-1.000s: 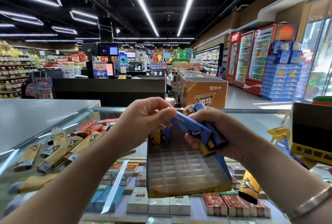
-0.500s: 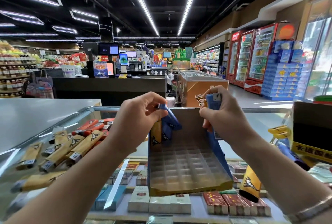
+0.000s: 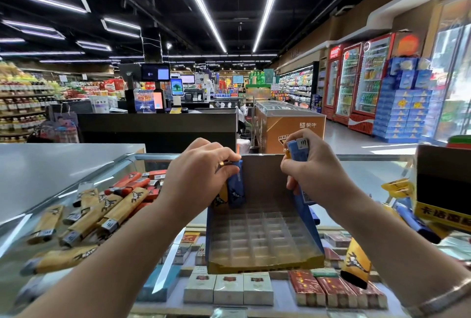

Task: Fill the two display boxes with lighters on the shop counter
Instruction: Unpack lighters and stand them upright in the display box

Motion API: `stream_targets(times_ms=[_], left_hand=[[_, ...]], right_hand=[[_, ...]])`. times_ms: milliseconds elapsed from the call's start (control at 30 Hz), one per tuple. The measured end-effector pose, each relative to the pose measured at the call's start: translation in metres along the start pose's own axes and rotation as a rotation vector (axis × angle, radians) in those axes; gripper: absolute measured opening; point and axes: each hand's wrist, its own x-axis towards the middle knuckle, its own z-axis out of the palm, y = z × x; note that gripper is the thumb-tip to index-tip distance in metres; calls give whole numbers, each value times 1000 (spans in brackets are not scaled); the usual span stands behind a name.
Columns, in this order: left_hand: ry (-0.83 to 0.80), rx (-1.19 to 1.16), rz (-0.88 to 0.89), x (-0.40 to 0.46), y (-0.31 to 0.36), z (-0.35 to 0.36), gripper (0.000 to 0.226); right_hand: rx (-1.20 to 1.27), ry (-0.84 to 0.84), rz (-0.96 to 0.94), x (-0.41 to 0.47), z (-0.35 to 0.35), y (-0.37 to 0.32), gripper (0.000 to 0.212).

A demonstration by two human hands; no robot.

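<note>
A blue and yellow display box (image 3: 265, 261) with a clear slotted insert stands on the glass counter (image 3: 63, 172), nearly bare. My left hand (image 3: 196, 177) grips a blue lighter (image 3: 236, 190) upright at the box's back left corner, beside a yellow lighter (image 3: 221, 199) standing there. My right hand (image 3: 313, 172) holds a bundle of blue lighters (image 3: 298, 150) above the box's back right side. A second display box (image 3: 443, 190), dark with a yellow band, sits at the right edge.
Several yellow and orange lighters (image 3: 102, 213) lie loose on the glass to the left. A yellow lighter (image 3: 355, 264) and blue ones (image 3: 413, 223) lie to the right. Cigarette packs (image 3: 229, 288) show under the glass. A checkout desk (image 3: 158, 126) stands beyond.
My left hand took a blue lighter from the right hand's bundle and lowered it upright into the box's back left corner. My right hand rose and moved to the right with the rest.
</note>
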Motion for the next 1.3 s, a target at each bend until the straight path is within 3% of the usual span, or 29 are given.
stream_targets(times_ms=[300,433,533,633,800,900,1067,1300], left_hand=[[-115,99,17,1,2,3,23],[-253,-145,-188,0,-7,7,37],[-341,-277,-230,-5,-11,7,53],[-348,-383,-291,-6,-12,8,58],[-409,-550,-310,-5,-4,10,54],[-367,-565,-284,-4,3,8,50],[-172,-567,-165,1,12,-4,26],[-272,-637,-118,2,12,-10,32]], right_hand=[[-35,-2,22,1,-1,-1,23],[-22,-16,42,0,-2,-2,22],[13,-29,70,0,-3,-3,23],[212,-66,141,0,-5,-9,29],[504,-308,249,-2,-6,-15,35],[520,-434,295,-5,-3,-16,18],[525,-472,333,-7,-2,-14,21],[733,-552,359,-5,-1,-13,31]])
